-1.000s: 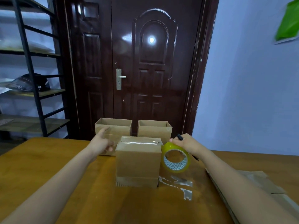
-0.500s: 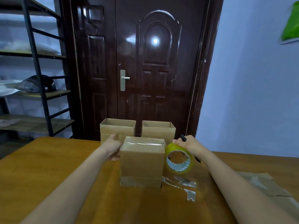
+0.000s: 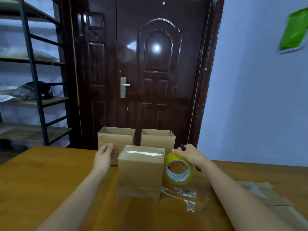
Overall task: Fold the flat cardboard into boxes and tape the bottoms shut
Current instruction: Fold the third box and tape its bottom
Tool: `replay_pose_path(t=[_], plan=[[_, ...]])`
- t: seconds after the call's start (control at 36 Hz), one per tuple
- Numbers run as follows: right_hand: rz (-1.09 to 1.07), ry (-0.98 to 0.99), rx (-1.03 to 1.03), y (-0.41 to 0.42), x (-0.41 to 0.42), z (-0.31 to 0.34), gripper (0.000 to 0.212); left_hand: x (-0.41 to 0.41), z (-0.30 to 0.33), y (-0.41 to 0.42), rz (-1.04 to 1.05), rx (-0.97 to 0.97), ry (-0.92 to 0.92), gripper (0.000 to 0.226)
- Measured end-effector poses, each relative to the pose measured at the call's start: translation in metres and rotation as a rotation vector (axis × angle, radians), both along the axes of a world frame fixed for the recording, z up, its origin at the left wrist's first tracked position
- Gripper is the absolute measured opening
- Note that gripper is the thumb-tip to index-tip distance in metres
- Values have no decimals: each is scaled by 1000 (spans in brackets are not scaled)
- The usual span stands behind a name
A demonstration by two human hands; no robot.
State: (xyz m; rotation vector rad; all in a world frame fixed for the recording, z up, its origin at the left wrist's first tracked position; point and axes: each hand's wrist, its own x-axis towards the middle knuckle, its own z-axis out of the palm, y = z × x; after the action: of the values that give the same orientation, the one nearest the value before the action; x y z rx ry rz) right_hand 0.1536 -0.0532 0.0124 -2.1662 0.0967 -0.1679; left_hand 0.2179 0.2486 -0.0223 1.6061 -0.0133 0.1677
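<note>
A folded cardboard box (image 3: 140, 172) stands on the wooden table (image 3: 41, 180) with its taped bottom facing up; clear tape shines along the top seam. My left hand (image 3: 104, 156) hovers just left of it, fingers relaxed, a little blurred, holding nothing. My right hand (image 3: 189, 155) grips a yellowish roll of clear tape (image 3: 179, 170) standing on edge against the box's right side, and also holds a black pen-like tool (image 3: 183, 147).
Two open-topped boxes (image 3: 116, 139) (image 3: 158, 139) stand at the table's far edge before a dark door (image 3: 150, 72). Flat cardboard (image 3: 266, 194) lies at the right. Scraps of clear tape (image 3: 185, 195) stick to the table. A metal shelf (image 3: 33, 80) stands left.
My left hand has drawn back slightly from the far left box toward the near box's left side. My right hand and the tape roll stay beside the box.
</note>
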Motion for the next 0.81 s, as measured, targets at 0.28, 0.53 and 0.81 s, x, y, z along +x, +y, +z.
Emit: replay_pose_path(t=[0.28,0.53,0.81], plan=[[-6,-5,43,0,1,-3,44,-13,3,-15,-363,-37,127,59],[-14,-16,95,2,-5,-7,48,-26,3,-14,-375,-23,278,53],[43,-48,134,9,-14,-8,44,-46,30,-12,-238,209,12,45]])
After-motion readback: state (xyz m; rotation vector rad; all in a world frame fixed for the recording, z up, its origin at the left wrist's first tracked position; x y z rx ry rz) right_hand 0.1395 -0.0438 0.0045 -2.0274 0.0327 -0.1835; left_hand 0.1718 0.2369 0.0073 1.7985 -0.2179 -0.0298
